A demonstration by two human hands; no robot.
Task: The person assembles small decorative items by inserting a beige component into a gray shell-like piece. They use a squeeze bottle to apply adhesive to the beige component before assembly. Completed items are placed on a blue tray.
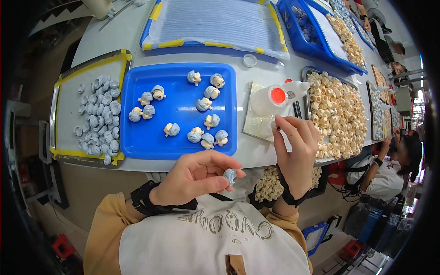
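Note:
My left hand, near the table's front edge, has a small light-blue doll hair piece between thumb and fingertips. To its right, my right hand is closed in a pinch beside a translucent cup; a tiny dark bit shows at the fingertips, too small to name. Behind that stands a white bottle with a red top, and a nozzle bottle lies next to it. A blue tray holds several doll heads, cream with blue hair attached.
Left is a yellow-taped board with a heap of blue hair pieces. On the right, a metal tray is full of cream head parts. A lined tray and a blue bin stand behind. Another person sits far right.

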